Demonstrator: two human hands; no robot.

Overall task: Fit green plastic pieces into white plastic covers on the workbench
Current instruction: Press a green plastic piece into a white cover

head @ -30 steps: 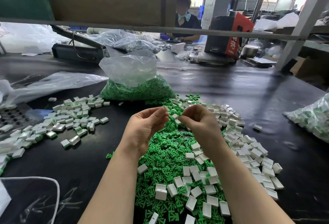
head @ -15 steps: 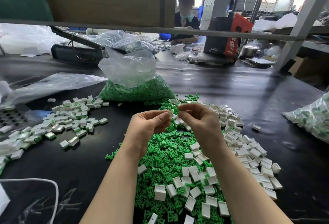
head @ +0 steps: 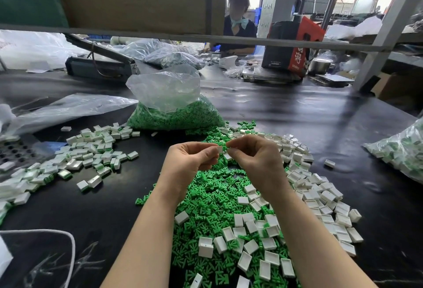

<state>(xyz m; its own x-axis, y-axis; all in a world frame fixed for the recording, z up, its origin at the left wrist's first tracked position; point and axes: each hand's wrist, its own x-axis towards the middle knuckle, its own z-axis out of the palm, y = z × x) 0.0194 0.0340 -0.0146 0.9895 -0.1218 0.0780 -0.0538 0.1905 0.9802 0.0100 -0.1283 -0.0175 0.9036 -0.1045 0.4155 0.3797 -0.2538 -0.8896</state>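
My left hand (head: pixel 191 158) pinches a small white cover (head: pixel 220 150) between thumb and fingers. My right hand (head: pixel 254 156) pinches a green piece (head: pixel 226 148) at its fingertips, touching the cover's open side. Both hands hover above a heap of loose green pieces (head: pixel 212 198) on the black workbench (head: pixel 96 210). Empty white covers (head: pixel 320 198) lie scattered over the heap's right and near side. A spread of covers with green inside, the fitted covers (head: pixel 89 159), lies to the left.
A clear bag of green pieces (head: pixel 176 113) stands behind the heap. Another bag of parts (head: pixel 402 150) sits at the right edge. Loose plastic sheeting (head: pixel 66 109) and a perforated tray (head: pixel 13 152) lie far left. A person (head: pixel 238 22) works across the bench beyond a shelf rail.
My two hands have come closer together and risen slightly. The green piece in my right hand now meets the white cover in my left.
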